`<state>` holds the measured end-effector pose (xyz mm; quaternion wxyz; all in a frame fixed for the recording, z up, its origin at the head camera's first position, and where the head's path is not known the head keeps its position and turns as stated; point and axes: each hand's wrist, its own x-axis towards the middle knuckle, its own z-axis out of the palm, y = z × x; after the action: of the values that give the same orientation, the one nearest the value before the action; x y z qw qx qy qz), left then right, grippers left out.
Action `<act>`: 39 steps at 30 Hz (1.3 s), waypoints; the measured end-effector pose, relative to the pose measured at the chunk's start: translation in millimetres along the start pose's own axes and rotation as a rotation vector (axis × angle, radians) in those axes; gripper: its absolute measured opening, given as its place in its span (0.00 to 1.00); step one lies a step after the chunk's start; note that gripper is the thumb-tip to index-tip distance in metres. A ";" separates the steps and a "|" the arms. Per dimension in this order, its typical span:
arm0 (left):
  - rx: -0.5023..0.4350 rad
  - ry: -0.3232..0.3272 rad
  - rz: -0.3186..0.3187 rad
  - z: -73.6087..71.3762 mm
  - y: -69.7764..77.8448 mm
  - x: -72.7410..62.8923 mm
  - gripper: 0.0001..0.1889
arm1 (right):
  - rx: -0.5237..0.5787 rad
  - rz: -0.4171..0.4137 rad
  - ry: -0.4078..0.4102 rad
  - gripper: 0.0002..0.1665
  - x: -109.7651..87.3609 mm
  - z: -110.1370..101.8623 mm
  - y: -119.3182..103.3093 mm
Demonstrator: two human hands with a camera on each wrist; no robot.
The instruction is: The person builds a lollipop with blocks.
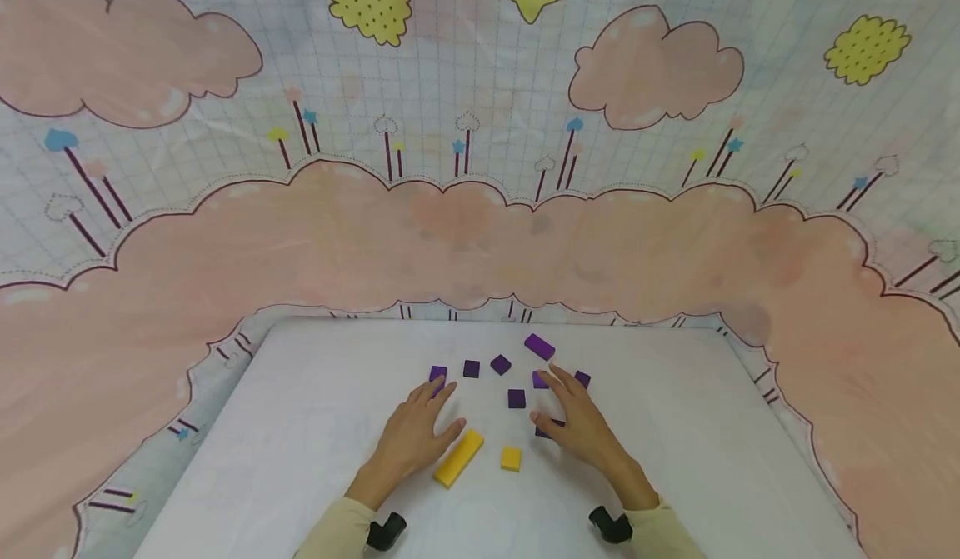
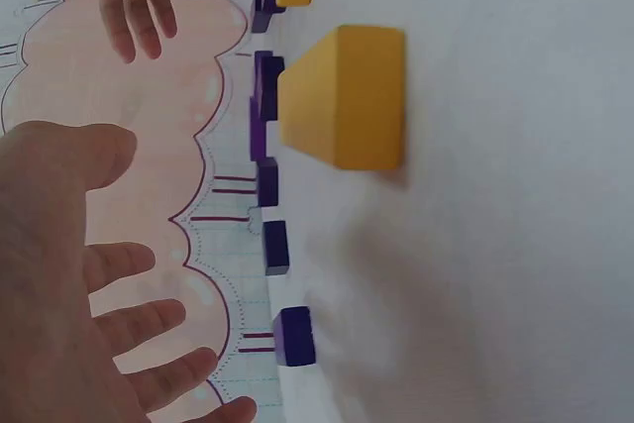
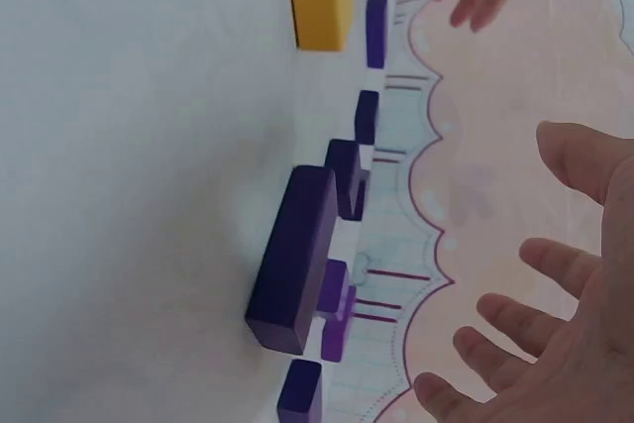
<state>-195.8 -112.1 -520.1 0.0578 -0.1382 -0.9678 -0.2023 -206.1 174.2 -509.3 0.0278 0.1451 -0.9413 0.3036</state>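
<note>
My left hand [image 1: 411, 432] hovers over the white table with fingers spread, holding nothing. Its fingertips overlap a purple block [image 1: 438, 373] in the head view, and a long yellow block [image 1: 459, 459] lies beside its thumb. Opposite it, my right hand [image 1: 581, 426] is spread too, above a dark purple oblong block [image 3: 293, 260] that it partly hides in the head view. Near its fingertips are a purple block [image 1: 540, 380] and a dark purple block [image 1: 582, 378]. Between the hands sit a small yellow block [image 1: 511, 459] and a dark purple square block [image 1: 517, 398].
Farther back lie a purple oblong block [image 1: 539, 346] and two dark purple blocks, one square [image 1: 472, 369] and one turned cornerwise [image 1: 501, 365]. A cloud-patterned cloth [image 1: 480, 242] rises behind the white tabletop [image 1: 300, 409] and runs down both sides.
</note>
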 end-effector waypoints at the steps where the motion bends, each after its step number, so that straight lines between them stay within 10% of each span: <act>1: -0.006 -0.006 -0.007 0.6 0.3 -1.1 0.33 | 0.020 0.006 0.002 0.40 -1.0 0.8 -0.4; 18: -0.220 -0.071 -0.100 10.6 1.9 -15.5 0.32 | 0.265 0.055 0.119 0.31 -14.7 16.2 -9.2; 39: -0.351 -0.114 -0.090 17.8 -0.2 -27.4 0.28 | 0.327 0.131 -0.017 0.23 -27.1 39.2 -13.0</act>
<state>-170.7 -111.7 -540.9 -0.0315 -0.1138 -0.9246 -0.3622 -175.0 148.4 -537.8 -0.0240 0.0885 -0.8871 0.4523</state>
